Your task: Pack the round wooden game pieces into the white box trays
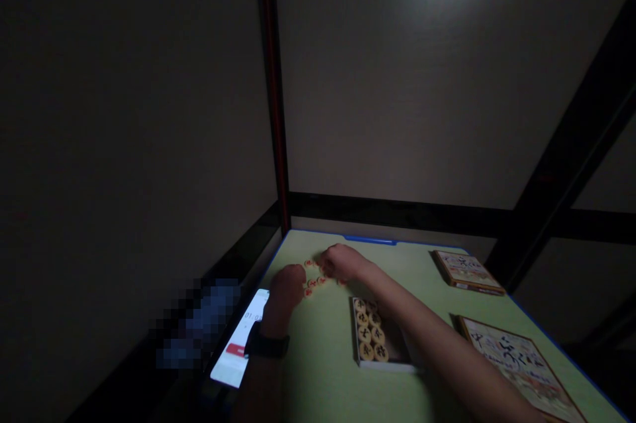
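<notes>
Several round Chinese chess pieces (pixel 312 284) with red markings lie in a loose cluster on the pale green table (pixel 318 343). My left hand (pixel 289 282), a dark band on its wrist, rests at the left side of this cluster with its fingers curled closed. From the right, my right hand (pixel 340 262) reaches over the far pieces, its fingers bent down and pressed together. What either hand holds, if anything, is hidden. Under my right forearm stands an open box (pixel 387 366) with several dark-marked Chinese chess pieces (pixel 365 333) in rows; the forearm covers part of it.
A lit phone (pixel 227 370) showing a timer lies along the table's left edge. Two flat printed boxes stand on the right, one farther back (pixel 470 269) and one nearer (pixel 521 363). Walls close in behind and to the left. The light is dim.
</notes>
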Motion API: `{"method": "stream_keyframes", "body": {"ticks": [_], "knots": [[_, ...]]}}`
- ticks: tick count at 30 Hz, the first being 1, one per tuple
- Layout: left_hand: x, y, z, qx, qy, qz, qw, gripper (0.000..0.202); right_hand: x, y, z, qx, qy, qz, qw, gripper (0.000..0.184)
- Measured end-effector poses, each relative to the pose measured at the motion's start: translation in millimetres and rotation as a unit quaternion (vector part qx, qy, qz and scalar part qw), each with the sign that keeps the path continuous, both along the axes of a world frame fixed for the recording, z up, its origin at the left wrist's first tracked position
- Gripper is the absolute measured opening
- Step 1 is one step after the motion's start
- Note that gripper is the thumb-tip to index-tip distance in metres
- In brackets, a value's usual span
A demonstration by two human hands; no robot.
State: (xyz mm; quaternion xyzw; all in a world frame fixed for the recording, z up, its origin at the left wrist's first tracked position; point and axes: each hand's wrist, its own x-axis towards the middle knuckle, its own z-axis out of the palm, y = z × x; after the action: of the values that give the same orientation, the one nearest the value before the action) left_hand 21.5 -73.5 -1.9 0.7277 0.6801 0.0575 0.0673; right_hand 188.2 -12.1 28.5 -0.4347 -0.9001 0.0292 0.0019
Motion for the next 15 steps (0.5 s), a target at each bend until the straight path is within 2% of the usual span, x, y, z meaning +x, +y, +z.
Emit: {"method": "stream_keyframes", "body": {"ticks": [5, 10, 15], "knots": [[-2.1, 1.4, -5.6, 0.018, 0.005, 0.005, 1.000, 0.032, -7.7, 21.3, 0.6, 0.005, 0.006, -0.011, 1.000, 0.022], [-5.0, 2.9, -12.8, 0.018, 0.033, 0.014, 0.999, 0.028, -34.5, 33.4, -4.3, -0.007, 0.023, 0.016, 1.000, 0.032], [-8.1, -0.8, -3.4, 0.029, 0.041, 0.018, 0.999, 0.027, -53.4, 38.1, -3.7, -0.015, 0.034, 0.039, 0.999, 0.043]]}}
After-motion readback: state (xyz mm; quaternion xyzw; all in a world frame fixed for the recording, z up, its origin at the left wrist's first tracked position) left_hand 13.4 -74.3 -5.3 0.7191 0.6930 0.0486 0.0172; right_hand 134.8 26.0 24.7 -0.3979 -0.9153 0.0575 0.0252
